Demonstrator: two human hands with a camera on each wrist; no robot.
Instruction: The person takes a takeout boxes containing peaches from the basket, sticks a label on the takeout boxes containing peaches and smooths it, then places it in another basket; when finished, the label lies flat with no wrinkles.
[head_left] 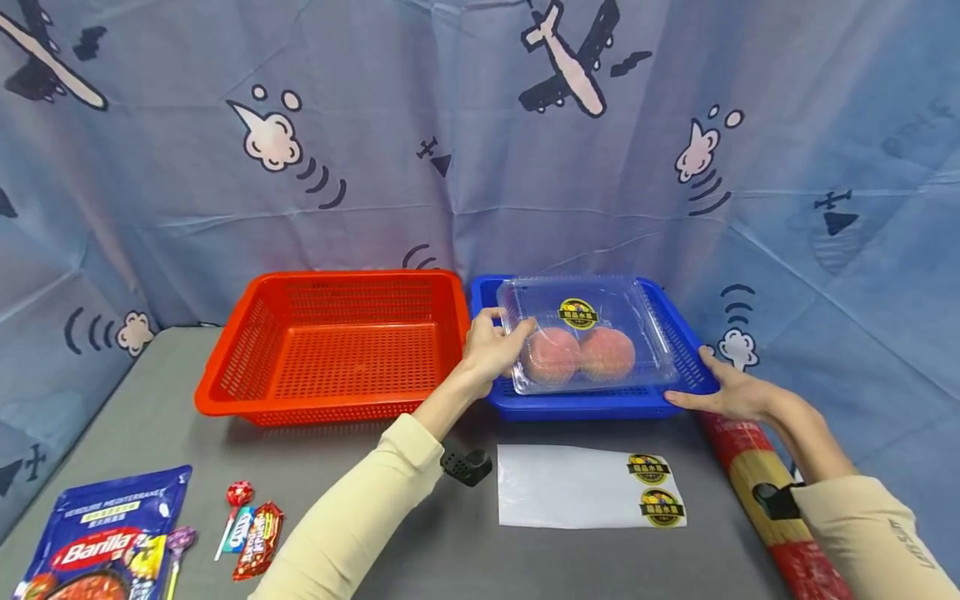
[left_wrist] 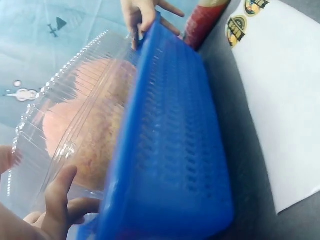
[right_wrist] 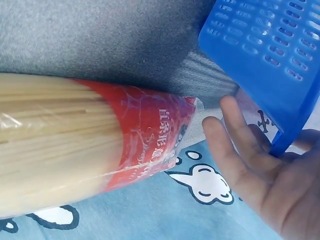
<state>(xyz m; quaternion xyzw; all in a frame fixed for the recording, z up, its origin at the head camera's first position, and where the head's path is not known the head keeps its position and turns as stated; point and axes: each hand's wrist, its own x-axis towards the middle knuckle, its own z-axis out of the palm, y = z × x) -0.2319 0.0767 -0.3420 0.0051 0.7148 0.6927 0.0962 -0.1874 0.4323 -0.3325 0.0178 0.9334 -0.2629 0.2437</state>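
My left hand (head_left: 491,348) pinches the left edge of a clear plastic fruit box (head_left: 633,312), thumb on top. Two pinkish peaches (head_left: 553,357) lie inside, and a round black-and-yellow sticker (head_left: 577,313) is on the lid. The box sits tilted in the blue basket (head_left: 585,407). At that basket's front right corner, my right hand (head_left: 731,395) holds the rim between thumb and fingers. From the right wrist view, the rim (right_wrist: 286,142) passes between thumb and fingers, and the fingers (right_wrist: 227,150) look fairly straight outside it.
A red basket (head_left: 352,410) stands left of the blue one. In front lies a white sheet (head_left: 566,487) with two stickers. A noodle pack (head_left: 765,487) lies under my right arm. At front left are a Barilla pouch (head_left: 105,533), lollipops (head_left: 240,493) and small wrapped sweets (head_left: 258,542).
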